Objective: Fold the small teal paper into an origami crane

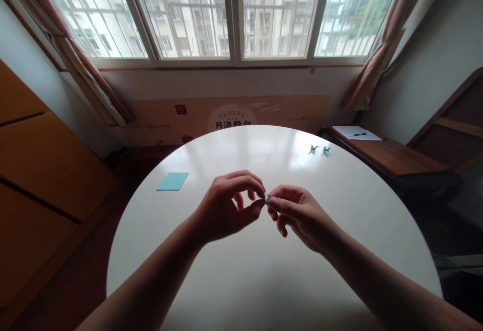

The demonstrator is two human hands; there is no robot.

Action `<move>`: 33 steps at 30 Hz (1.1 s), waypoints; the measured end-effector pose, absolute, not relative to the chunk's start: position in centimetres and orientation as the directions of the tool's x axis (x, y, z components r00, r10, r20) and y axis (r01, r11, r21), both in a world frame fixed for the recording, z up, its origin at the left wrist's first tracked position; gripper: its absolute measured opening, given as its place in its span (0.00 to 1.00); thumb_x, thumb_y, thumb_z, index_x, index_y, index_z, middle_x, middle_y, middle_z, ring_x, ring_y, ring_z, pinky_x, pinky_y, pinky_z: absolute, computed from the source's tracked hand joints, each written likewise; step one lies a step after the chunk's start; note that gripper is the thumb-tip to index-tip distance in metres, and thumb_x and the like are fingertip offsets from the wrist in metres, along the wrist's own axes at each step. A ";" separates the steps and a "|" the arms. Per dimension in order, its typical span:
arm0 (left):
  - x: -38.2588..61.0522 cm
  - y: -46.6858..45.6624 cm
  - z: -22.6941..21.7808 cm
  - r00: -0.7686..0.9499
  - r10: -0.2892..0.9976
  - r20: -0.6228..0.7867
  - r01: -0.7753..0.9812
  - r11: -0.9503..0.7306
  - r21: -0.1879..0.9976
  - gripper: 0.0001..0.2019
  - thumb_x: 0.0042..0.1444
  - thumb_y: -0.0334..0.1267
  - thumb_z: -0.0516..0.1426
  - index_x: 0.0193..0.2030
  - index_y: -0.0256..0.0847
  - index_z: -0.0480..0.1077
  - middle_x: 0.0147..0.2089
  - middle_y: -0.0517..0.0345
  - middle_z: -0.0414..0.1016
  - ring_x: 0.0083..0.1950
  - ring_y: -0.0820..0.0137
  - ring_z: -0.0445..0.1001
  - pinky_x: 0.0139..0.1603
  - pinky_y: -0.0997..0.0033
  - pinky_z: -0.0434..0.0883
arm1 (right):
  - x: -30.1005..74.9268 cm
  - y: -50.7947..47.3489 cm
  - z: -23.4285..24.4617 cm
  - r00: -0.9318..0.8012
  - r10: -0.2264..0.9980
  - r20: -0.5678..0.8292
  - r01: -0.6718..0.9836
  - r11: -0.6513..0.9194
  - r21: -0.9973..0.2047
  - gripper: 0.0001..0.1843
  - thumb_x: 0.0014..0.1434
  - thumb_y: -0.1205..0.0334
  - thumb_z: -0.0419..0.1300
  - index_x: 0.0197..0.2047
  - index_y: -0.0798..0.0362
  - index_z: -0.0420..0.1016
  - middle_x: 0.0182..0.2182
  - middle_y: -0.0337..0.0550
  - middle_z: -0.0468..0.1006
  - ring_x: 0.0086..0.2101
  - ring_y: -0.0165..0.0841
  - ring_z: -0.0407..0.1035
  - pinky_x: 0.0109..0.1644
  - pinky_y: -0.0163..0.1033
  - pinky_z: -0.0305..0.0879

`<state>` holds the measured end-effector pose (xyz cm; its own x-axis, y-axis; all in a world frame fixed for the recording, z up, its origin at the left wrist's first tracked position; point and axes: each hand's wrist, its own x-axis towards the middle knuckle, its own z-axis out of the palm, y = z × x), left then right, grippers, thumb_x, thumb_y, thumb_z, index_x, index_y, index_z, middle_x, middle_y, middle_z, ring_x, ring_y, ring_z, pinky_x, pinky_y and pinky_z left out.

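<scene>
Above the middle of the white round table [234, 280], my two hands meet at a small folded piece of blue-green paper [267, 197]. My left hand [234, 202] pinches its left side between thumb and forefinger. From the other side, the thumb and forefinger of my right hand [294, 208] grip it, with the other fingers curled below. Most of the paper is hidden by the fingertips, so its folded shape is unclear.
A stack of light blue square paper [172, 181] lies at the table's left. Two small folded paper birds, one green [313, 149] and one blue [326, 150], stand at the far right. Beyond is a wooden side table [407, 155] with a white sheet [356, 133] and a pen.
</scene>
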<state>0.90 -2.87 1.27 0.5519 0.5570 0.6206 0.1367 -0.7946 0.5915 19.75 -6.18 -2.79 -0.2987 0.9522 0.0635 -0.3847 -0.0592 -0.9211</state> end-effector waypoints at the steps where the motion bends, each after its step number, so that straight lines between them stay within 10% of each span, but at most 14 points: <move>1: 0.9 -3.0 1.2 0.554 0.534 0.639 0.133 -0.814 0.565 0.09 0.50 0.20 0.59 0.33 0.38 0.72 0.37 0.55 0.77 0.32 0.73 0.75 0.23 0.80 0.71 | 19.7 -6.2 -2.9 -0.293 0.952 0.083 -0.381 -0.037 -0.924 0.12 0.52 0.55 0.74 0.31 0.55 0.81 0.23 0.38 0.73 0.24 0.27 0.65 0.19 0.27 0.63; 14: 1.2 -3.6 1.9 0.487 0.208 0.848 0.194 -0.973 0.127 0.09 0.50 0.21 0.64 0.34 0.38 0.76 0.35 0.56 0.79 0.33 0.72 0.76 0.34 0.72 0.74 | 19.4 -6.5 -2.9 -0.211 0.954 0.212 -0.438 0.102 -0.893 0.08 0.55 0.57 0.73 0.34 0.52 0.84 0.23 0.39 0.77 0.26 0.28 0.69 0.21 0.27 0.68; 33: 2.1 -4.9 1.3 0.435 0.008 0.900 0.365 -0.916 -0.169 0.11 0.49 0.24 0.70 0.39 0.34 0.79 0.34 0.52 0.82 0.30 0.70 0.75 0.28 0.71 0.74 | 18.8 -7.5 -2.4 -0.044 0.975 0.219 -0.523 0.164 -0.836 0.06 0.54 0.59 0.72 0.31 0.52 0.82 0.22 0.37 0.76 0.22 0.26 0.67 0.21 0.27 0.65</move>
<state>2.14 -4.92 1.35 0.4353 0.0075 0.9003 0.3650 -0.9156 -0.1688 18.84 -7.55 -2.39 -0.0444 0.9748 0.2185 -0.5230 0.1637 -0.8365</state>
